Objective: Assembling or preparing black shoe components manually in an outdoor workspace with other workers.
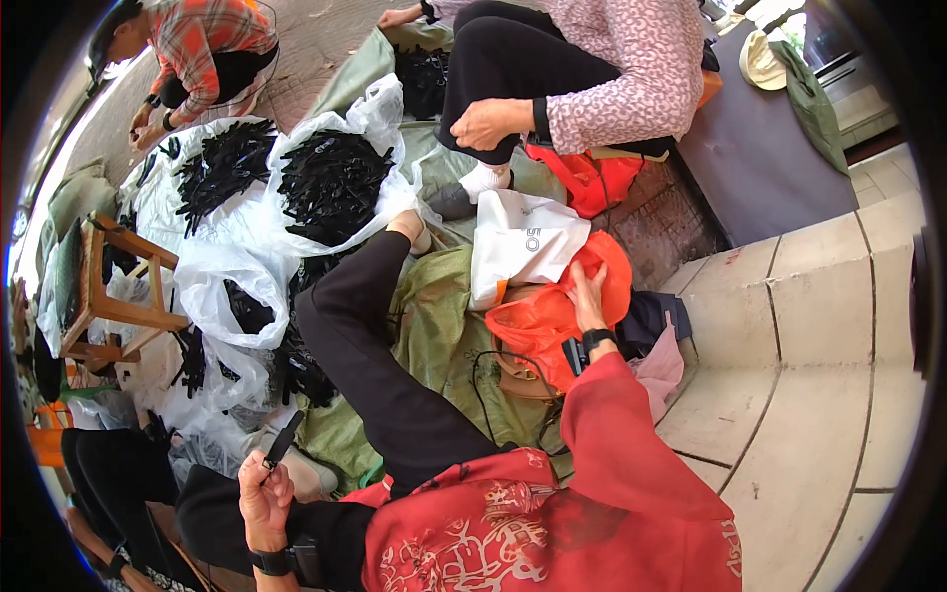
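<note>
Near the lower left, my left hand point(264, 496) is raised with a short, flat black strip point(284, 441) pinched between its fingertips, the strip pointing up. Its exact kind is too small to tell. My right hand point(589, 294) reaches into the mouth of an orange-red plastic bag point(538, 321), fingers stretched and apart against the plastic. What lies inside the bag is hidden. Directly behind this bag stands a white bag point(526, 247). Dark bands circle both my wrists.
Heaps of black strips point(335, 185) lie in clear plastic bags point(232, 296) at the left. A wooden stool point(123, 296) stands beyond them. Two people sit or squat across from me; another's legs show at lower left. Tiled steps point(789, 414) rise on the right. A black cord point(478, 380) crosses the green sheet.
</note>
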The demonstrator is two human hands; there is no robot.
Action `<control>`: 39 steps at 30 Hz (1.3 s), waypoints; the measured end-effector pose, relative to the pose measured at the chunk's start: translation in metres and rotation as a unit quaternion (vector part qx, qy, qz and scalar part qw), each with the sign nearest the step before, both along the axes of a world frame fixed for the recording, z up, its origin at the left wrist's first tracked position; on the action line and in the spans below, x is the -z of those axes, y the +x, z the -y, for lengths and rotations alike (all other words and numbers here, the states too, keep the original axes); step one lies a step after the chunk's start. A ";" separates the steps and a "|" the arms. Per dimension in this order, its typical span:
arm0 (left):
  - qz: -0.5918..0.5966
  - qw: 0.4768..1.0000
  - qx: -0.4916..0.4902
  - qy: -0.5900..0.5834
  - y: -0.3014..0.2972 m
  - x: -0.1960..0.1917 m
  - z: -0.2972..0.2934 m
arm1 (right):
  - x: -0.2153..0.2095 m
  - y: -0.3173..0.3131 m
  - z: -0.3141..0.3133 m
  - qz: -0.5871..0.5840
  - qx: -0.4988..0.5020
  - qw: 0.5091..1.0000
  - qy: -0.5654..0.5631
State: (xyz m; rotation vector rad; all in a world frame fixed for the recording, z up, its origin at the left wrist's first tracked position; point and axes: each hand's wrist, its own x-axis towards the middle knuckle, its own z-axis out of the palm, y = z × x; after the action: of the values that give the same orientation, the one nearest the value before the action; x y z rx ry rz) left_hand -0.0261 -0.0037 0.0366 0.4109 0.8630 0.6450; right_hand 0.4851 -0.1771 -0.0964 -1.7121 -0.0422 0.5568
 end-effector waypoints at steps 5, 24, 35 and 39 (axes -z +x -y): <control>0.017 0.999 0.036 0.002 0.014 0.000 -0.006 | 0.055 0.018 0.109 0.086 -0.369 0.797 -0.469; -0.015 0.992 0.057 0.111 0.036 -0.030 0.004 | 0.025 0.007 -0.048 0.214 -0.262 0.929 -0.150; -0.040 0.997 0.011 0.069 0.038 -0.026 0.013 | -0.093 -0.161 -0.079 0.360 -0.496 0.739 -0.281; -0.060 0.992 0.081 0.081 0.043 -0.023 0.012 | -0.144 -0.208 -0.101 0.193 -0.533 0.818 0.097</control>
State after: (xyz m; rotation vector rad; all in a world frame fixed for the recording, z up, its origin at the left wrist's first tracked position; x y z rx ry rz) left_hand 0.0167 -0.0154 0.0594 0.6647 0.8838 0.5456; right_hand 0.2768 -0.0762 0.0477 -1.4501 -1.3743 0.9489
